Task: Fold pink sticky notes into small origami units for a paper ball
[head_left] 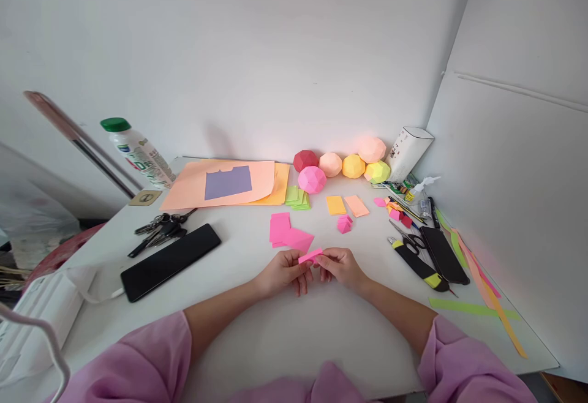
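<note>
Between my two hands is a narrow folded piece of pink paper (310, 256), held just above the table near its middle. My left hand (283, 269) pinches its left end, and my right hand (342, 266) pinches the right end with thumb and finger. Right behind my hands lie loose pink paper pieces (280, 228). A small folded pink paper unit (344, 224) sits a little farther back. Orange (336, 205) and peach paper pieces (357, 206) lie beyond it, with a stack of green paper pieces (298, 198) to their left.
Several faceted paper balls (312, 179) line the wall. Peach sheets (193, 185) lie back left, near a bottle (142, 155). Keys (163, 231) and a black phone (171, 262) are at left. Scissors (413, 242), a utility knife (418, 265), a glue bottle (418, 190) and paper strips (473, 308) lie right.
</note>
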The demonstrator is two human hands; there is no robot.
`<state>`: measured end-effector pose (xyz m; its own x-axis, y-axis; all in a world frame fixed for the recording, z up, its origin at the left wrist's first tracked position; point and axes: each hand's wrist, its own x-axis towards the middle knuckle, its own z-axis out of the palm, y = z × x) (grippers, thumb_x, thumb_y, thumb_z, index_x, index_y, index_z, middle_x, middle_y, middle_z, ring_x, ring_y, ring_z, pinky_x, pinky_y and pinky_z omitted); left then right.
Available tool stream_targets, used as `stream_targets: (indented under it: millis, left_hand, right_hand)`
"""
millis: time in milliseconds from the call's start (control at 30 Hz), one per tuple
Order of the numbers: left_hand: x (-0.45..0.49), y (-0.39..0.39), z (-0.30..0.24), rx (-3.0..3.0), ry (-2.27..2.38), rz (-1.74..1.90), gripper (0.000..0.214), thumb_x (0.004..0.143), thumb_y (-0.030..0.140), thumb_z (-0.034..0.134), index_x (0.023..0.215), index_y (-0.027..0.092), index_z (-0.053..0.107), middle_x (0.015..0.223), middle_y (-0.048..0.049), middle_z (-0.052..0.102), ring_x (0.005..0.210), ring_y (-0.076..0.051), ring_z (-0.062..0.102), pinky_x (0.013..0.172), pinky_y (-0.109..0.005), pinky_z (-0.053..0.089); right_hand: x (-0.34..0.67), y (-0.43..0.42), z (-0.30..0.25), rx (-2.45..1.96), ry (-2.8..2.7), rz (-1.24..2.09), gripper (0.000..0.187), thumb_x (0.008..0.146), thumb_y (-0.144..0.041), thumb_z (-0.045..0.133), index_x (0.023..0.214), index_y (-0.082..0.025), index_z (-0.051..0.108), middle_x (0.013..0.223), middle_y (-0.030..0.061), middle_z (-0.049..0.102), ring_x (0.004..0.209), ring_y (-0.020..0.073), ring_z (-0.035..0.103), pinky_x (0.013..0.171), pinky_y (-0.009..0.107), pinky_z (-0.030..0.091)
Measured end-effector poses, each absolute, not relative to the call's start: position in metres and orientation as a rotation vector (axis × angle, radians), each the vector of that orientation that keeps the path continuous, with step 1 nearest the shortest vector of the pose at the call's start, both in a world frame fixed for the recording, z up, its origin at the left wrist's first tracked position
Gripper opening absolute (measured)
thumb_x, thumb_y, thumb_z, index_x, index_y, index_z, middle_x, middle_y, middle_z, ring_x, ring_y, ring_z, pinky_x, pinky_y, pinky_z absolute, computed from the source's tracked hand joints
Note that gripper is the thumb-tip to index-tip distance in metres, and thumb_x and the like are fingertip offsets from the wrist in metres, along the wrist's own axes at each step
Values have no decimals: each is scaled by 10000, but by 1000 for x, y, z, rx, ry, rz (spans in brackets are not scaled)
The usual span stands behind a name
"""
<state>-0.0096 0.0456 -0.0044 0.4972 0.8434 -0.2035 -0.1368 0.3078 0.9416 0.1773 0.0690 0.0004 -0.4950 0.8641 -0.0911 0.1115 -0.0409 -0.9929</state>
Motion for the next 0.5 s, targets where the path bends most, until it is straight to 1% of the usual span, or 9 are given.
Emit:
stream_targets:
  millis: [167,500]
  left_hand:
    - [-10,46,-6,1076,817,741,340,776,459,616,822,135,526,680,-21,648,467,-133,636,383,-216,480]
    - [-9,45,-5,1101,867,724,317,790,453,592,807,159,473,617,1,630,427,-119,602,375,-214,459]
  right_hand:
    - [177,69,1,-1046,-1640,1591,335,806,-443,587,700,-129,633,527,-11,562,464,99,531,440,208,390]
    - [175,68,5,-1047,-1693,1588,350,797,-475,581,711,-139,626,544,-13,539,481,97,502,449,216,385]
